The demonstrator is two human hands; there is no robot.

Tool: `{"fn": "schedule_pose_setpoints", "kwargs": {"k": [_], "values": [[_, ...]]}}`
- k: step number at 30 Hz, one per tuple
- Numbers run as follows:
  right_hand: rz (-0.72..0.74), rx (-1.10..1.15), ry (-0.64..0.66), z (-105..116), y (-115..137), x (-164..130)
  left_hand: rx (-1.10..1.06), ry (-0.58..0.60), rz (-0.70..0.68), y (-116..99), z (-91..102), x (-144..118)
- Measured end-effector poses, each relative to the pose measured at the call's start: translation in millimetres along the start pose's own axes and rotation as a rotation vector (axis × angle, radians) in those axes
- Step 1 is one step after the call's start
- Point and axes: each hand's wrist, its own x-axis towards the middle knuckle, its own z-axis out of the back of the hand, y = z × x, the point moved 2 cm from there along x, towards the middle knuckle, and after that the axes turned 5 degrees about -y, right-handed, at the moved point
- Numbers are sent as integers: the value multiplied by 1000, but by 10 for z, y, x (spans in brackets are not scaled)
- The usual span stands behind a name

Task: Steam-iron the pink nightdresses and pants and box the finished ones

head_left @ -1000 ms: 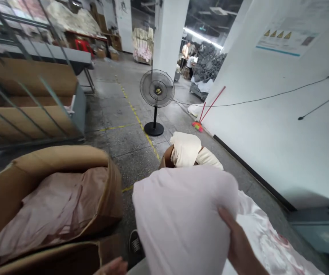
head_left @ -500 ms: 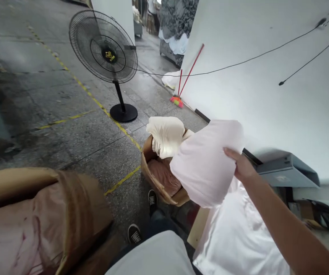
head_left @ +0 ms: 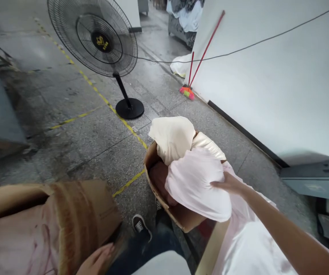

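My right hand (head_left: 229,184) grips the near right edge of a pale pink cloth (head_left: 197,181), puffy and rounded like a cushion. The cloth lies over the mouth of a cardboard box (head_left: 185,219) and hides part of it. Cream cloth (head_left: 174,135) bulges up at the box's far side, and brownish-pink cloth (head_left: 161,177) shows deeper inside. Low in the view, my left hand (head_left: 97,261) is partly cut off by the bottom edge, fingers stretched out and holding nothing visible. It is beside a second cardboard box (head_left: 85,214) with pink cloth (head_left: 21,236) in it.
A black standing fan (head_left: 101,41) is on the floor ahead, its cord running to the white wall. A red-handled broom (head_left: 187,91) leans there. White cloth (head_left: 256,248) covers a surface at lower right, near a grey metal casing (head_left: 313,181). Yellow tape marks the floor.
My right hand has lowered the pale pink cloth onto the box, from held up above its right side. My left hand has come into view at the bottom. The view has shifted.
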Motion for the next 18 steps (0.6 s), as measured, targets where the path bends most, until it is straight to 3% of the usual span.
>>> {"fn": "schedule_pose_setpoints", "kwargs": {"k": [2, 5, 7, 9, 13, 16, 18], "values": [[86, -260, 84, -44, 125, 59, -114, 96, 18, -418, -296, 385], [211, -627, 237, -170, 328, 91, -195, 156, -91, -1256, -755, 924], [294, -795, 327, -300, 427, 124, -228, 112, -199, -1787, -1012, 1219], [355, -903, 396, -456, 480, 190, -272, 62, -272, -2172, -1213, 1429], [368, -1020, 471, -775, 470, 362, -247, 118, -308, -2463, -1484, 1577], [377, -1094, 544, -1000, 380, 410, -240, 176, -370, -2536, -1655, 1509], [412, -1123, 618, -1134, 273, 404, -287, 285, -466, -2619, -1842, 1448]]}}
